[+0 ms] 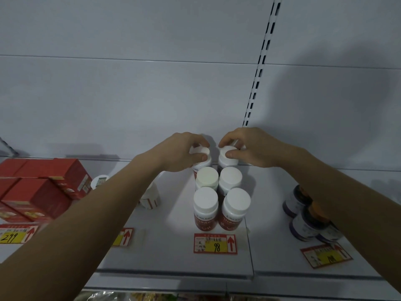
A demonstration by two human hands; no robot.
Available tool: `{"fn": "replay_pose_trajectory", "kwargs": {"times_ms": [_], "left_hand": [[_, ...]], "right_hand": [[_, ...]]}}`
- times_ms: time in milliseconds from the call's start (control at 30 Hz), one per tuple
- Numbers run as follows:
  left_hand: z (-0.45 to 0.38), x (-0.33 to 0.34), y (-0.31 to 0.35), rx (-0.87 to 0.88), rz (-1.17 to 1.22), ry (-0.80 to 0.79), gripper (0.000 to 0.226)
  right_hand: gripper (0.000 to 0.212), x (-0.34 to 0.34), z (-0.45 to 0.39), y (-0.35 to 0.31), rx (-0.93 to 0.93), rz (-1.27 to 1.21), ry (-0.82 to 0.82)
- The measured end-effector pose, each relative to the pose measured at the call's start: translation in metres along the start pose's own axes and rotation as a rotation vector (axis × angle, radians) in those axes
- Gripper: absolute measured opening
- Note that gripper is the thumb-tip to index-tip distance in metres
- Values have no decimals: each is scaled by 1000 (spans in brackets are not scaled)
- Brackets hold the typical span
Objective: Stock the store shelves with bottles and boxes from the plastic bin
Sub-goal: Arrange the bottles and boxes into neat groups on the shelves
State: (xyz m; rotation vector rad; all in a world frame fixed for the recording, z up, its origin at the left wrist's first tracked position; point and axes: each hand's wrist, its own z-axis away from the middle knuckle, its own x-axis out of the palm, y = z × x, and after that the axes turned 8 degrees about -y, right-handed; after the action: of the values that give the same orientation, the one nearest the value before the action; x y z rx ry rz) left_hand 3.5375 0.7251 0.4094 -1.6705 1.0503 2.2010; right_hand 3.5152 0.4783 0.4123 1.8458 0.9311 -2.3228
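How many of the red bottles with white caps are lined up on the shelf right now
6, in two columns of three: front pair, middle pair, and a back pair, one held by the left hand, one by the right hand. Others could be hidden behind.

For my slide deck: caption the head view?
Both hands, left hand and right hand, grip white-capped red bottles on shelf.

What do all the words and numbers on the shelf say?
"299": yellow and red price tag below the red cardboard boxes.
"98": yellow and red price tag below the red white-capped bottles.
Small print on tags, bottle labels, boxes and the right-hand tag: too blurred.
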Motion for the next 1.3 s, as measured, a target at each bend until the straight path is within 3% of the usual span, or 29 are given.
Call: {"fn": "replay_pose_trajectory", "kwargs": {"times_ms": [467,633,833,1300], "left_hand": [[-6,7,6,82,-38,27,37],[-7,7,4,93,-19,-3,40],[-4,6,5,85,-3,-31,40],[7,13,8,-15,139,-65,40]], "right_hand": [[26,2,2,0,88,-134,-20],[21,9,8,-5,140,-393,-108],[25,11,9,-6,192,-538,-140],[26,13,16,-9,218,-533,-136]]}}
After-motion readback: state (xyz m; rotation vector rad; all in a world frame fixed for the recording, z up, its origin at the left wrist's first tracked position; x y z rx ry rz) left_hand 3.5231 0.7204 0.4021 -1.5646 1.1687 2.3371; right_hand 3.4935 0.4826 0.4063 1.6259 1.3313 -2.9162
